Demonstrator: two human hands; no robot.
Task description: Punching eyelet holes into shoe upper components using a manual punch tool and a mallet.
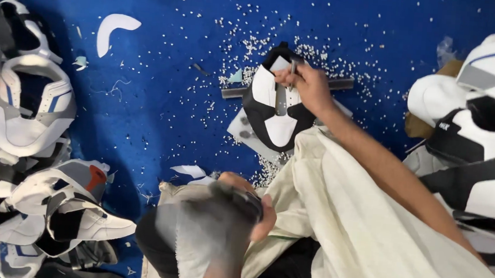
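Left hand [237, 205]: nearest, blurred, below the black-and-white shoe upper; closed around a dark tool [243, 198], kind unclear.
Right hand [309, 86]: on the upper's top right edge, fingers pinched shut on a thin grey metal punch [292, 68] standing on it.
Black-and-white shoe upper [275, 109]: flat on a grey metal bar [339, 83], on the blue mat [163, 92].
Doing it well: best kept upright, tip steady on the mark, fingers clear of the head.
Beyond the upper: small white punched bits [254, 41] scattered.
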